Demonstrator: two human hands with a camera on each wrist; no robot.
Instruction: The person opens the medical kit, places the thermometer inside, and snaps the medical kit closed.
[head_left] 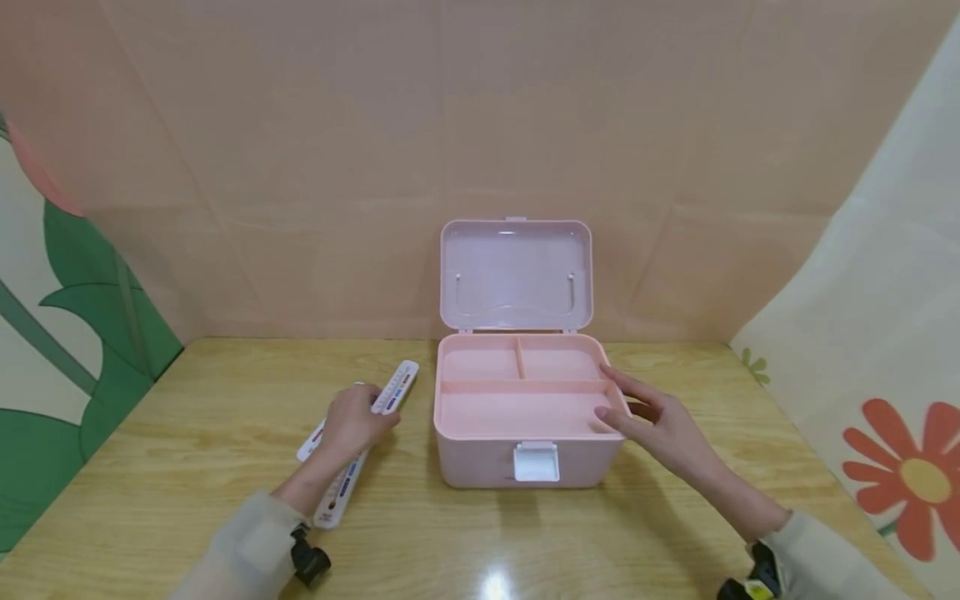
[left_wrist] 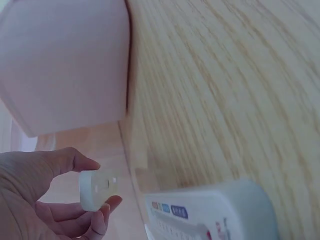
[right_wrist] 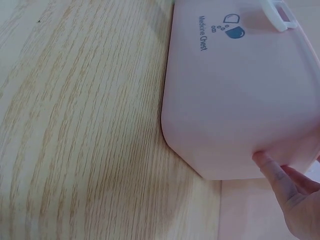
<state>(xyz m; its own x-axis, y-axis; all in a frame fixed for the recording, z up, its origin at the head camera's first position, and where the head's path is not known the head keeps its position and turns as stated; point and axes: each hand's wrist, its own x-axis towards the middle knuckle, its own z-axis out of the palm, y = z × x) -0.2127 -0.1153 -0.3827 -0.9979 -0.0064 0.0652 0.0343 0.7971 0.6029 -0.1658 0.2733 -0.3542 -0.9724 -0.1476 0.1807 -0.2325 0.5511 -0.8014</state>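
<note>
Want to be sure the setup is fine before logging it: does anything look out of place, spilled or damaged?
Nothing stands out. The pink box stands upright with its lid open; no spill or damage shows. The white strips slant at the left hand, which pinches one, so that seems ordinary.

The box (head_left: pixel 480 463) stands on the table (head_left: pixel 187 450) right of the thermometers (head_left: pixel 395 387), its lid (head_left: pixel 517 279) behind

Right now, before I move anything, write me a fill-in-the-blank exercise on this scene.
1. On the pink box, lettering reads "Medicine ____".
2. The tray has ____ compartments.
3. Behind the tray, the box's ____ stands open.
4. The right grip touches the box; the left grip holds a ____ object.

Missing words: Chest; three; lid; white.
</note>
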